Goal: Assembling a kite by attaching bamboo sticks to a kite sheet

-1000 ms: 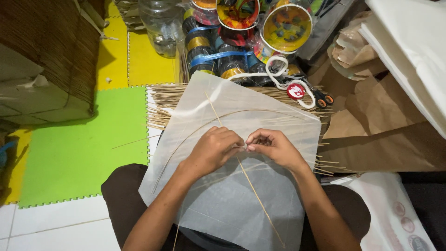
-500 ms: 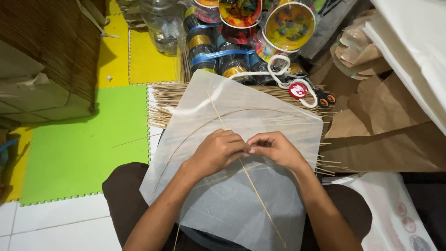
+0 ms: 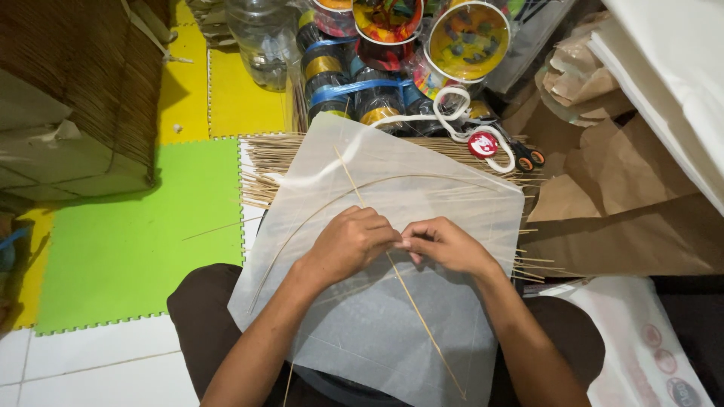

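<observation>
While the bowed stick is already laid across the paper, the spine is pinched between left hand and right hand, fingertips together; edges look unfinished.

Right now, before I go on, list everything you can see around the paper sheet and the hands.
Translucent white paper sheet: one, on the lap.
Thin straight bamboo stick: one, tan, diagonal on the sheet.
Curved bamboo strip: one, tan, arching across the sheet.
Bundle of bamboo sticks: many, tan, under the sheet's far edge.
Green foam mat: one, on the floor to the left.
Brown paper: crumpled, to the right.
Left hand: pinching at the stick.
Right hand: fingertips meeting the left.
</observation>
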